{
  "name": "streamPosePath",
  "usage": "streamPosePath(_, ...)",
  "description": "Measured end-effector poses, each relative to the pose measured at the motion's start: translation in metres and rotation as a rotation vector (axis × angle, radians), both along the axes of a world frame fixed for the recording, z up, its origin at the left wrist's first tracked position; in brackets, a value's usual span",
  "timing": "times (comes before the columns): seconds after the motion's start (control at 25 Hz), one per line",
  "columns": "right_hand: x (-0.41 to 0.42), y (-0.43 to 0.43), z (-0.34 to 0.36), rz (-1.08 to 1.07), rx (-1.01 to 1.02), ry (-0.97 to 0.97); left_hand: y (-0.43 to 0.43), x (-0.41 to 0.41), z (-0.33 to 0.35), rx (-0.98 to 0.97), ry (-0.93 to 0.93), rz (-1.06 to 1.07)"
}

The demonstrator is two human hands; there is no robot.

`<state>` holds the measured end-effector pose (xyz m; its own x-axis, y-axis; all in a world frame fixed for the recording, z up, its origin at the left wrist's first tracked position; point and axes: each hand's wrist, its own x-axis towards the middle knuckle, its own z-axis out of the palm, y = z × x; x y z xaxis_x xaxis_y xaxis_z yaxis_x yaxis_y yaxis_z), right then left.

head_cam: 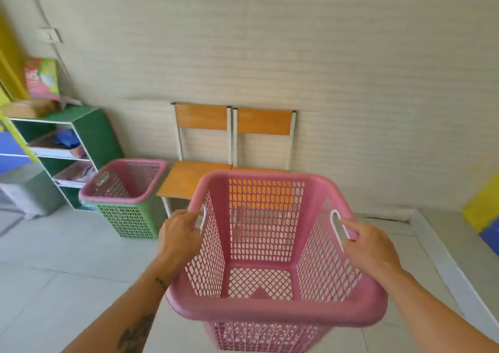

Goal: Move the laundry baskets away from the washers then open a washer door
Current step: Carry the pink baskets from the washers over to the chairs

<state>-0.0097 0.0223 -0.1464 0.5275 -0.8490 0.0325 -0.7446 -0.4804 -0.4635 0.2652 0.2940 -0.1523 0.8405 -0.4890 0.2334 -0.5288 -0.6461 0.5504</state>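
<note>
An empty pink mesh laundry basket (pixel 270 309) hangs in front of me, held off the floor by both side handles. My left hand (pixel 179 234) grips its left handle and my right hand (pixel 370 247) grips its right handle. Further left, a second pink basket (pixel 151 188) sits nested inside a green basket (pixel 127 221) on the floor beside the chairs. No washer is in view.
Two orange-seated chairs (pixel 186 177) stand against the beige wall straight ahead. A green shelf unit (pixel 94 134) with trays stands at the left. A raised white ledge (pixel 442 247) runs along the right. Pale tiled floor (pixel 54 271) spreads below left.
</note>
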Motion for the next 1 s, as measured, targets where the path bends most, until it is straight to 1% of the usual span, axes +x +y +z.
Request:
streamPosePath(0.24, 0.170, 0.007, 0.007, 0.187, -0.022, -0.035, 0.054, 0.108, 0.009, -0.030, -0.025, 0.192)
streamPosePath(0.48, 0.356, 0.000, -0.007, 0.377, 0.094, -0.141, 0.084, 0.230, 0.023, 0.060, -0.089, 0.392)
streamPosePath(0.6, 0.444, -0.002, 0.006, 0.490, 0.138, -0.145, 0.094, 0.285, 0.034, 0.040, -0.099, 0.505)
streamPosePath(0.76, 0.547, 0.010, 0.028, 0.600, 0.088, -0.146, 0.116, 0.354, 0.040, 0.027, -0.109, 0.607)
streamPosePath(0.92, 0.650, 0.040, 0.035, 0.629, 0.093, -0.150, 0.146, 0.445, 0.036, -0.006, -0.130, 0.656)
streamPosePath(1.0, 0.696, 0.056, 0.033, 0.598, 0.082, -0.158, 0.161, 0.496, 0.032, -0.018, -0.149, 0.634)
